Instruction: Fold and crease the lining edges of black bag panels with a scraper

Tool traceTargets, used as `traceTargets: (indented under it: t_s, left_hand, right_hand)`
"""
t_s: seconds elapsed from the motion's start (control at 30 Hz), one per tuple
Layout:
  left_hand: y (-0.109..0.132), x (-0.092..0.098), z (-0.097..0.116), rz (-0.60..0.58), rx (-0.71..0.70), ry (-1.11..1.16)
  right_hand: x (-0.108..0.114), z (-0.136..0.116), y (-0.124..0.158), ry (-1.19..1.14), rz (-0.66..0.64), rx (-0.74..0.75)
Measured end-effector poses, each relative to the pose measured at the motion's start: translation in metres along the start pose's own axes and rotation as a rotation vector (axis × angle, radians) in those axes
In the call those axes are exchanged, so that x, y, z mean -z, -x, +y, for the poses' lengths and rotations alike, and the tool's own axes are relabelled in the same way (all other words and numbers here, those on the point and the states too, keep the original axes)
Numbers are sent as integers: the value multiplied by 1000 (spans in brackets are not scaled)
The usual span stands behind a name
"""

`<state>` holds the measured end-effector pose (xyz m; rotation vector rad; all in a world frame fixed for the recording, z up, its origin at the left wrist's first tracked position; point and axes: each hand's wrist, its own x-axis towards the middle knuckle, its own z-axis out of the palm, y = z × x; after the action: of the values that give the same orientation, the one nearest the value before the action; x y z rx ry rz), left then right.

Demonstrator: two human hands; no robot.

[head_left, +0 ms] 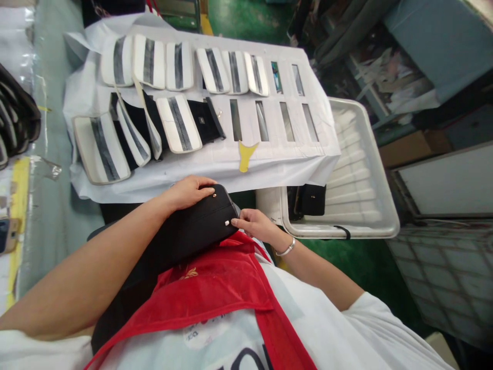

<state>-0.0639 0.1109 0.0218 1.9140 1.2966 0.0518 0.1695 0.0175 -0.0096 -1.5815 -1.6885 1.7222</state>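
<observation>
A soft black bag (pixel 194 221) with small metal fittings rests against my front, above the red apron (pixel 200 298). My left hand (pixel 190 192) is closed over its upper edge, the thumb beside one gold-coloured fitting. At the bag's right end my right hand (pixel 252 224) pinches the edge, close to a small pale fitting (pixel 227 223). The bag's lower part is hidden by my left forearm and the apron. Past my hands, several white panels with grey strips (pixel 179 123) lie in two rows, some with black bag pieces (pixel 206 121) attached.
The work table (pixel 285 159) is draped in white sheeting with slot-like openings. A yellow forked piece (pixel 246 155) lies near its front edge. At the right stands a white plastic bin (pixel 362 169) holding black pieces (pixel 313 199). More dark pieces (pixel 17 115) are at far left.
</observation>
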Motion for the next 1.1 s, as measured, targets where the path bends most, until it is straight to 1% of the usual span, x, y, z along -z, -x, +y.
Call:
traceTargets:
  t_s: [0.03, 0.07, 0.1, 0.13, 0.17, 0.2, 0.23, 0.27, 0.3, 0.33, 0.4, 0.47, 0.57, 0.7, 0.8, 0.9, 0.97, 1.03, 1.1]
  left_hand:
    - [11, 4, -3, 18, 13, -78]
    - [24, 7, -6, 65, 32, -167]
    - [40, 8, -9, 137, 56, -256]
    - [57, 7, -12, 226, 73, -334]
    - [75, 3, -14, 321, 78, -393]
    - [92, -4, -15, 403, 71, -436]
    - [107, -14, -15, 462, 55, -467]
    - [120, -26, -13, 493, 31, -492]
    - [129, -40, -10, 514, 13, -515]
    - [134, -53, -6, 517, -2, -535]
    - [136, -73, -1, 493, -7, -546]
    - [130, -80, -3, 472, 24, -534]
    - [127, -71, -16, 466, 49, -502]
    - [139, -55, -34, 478, 67, -475]
    - [147, -52, -43, 511, 105, -464]
    - [154, -49, -50, 560, 190, -453]
    - [163, -44, -57, 583, 245, -434]
    - [176, -37, -68, 598, 309, -387]
    - [195, -30, -84, 603, 399, -286]
  right_hand:
    - [5, -4, 1, 65, -2, -1]
    - [9, -10, 1, 135, 33, 6]
    - [11, -16, 1, 205, 110, 32]
    - [11, -24, -1, 277, 216, 85]
    - [9, -33, -4, 352, 321, 168]
    - [4, -41, -9, 432, 390, 277]
    - [-4, -48, -14, 523, 408, 401]
    - [-12, -55, -20, 621, 379, 521]
    - [-22, -60, -26, 720, 320, 621]
    - [-30, -63, -31, 811, 261, 688]
    - [-42, -66, -41, 960, 189, 735]
    - [-47, -66, -48, 1066, 174, 735]
    - [-47, -65, -55, 1175, 174, 775]
    - [-54, -66, -55, 1258, 217, 796]
    - [-65, -69, -56, 1285, 223, 817]
    - [-76, -75, -60, 1297, 196, 844]
    - [-81, -80, -63, 1300, 173, 856]
    - [-86, -85, -64, 1304, 149, 857]
    - [-92, -90, -66, 1304, 120, 846]
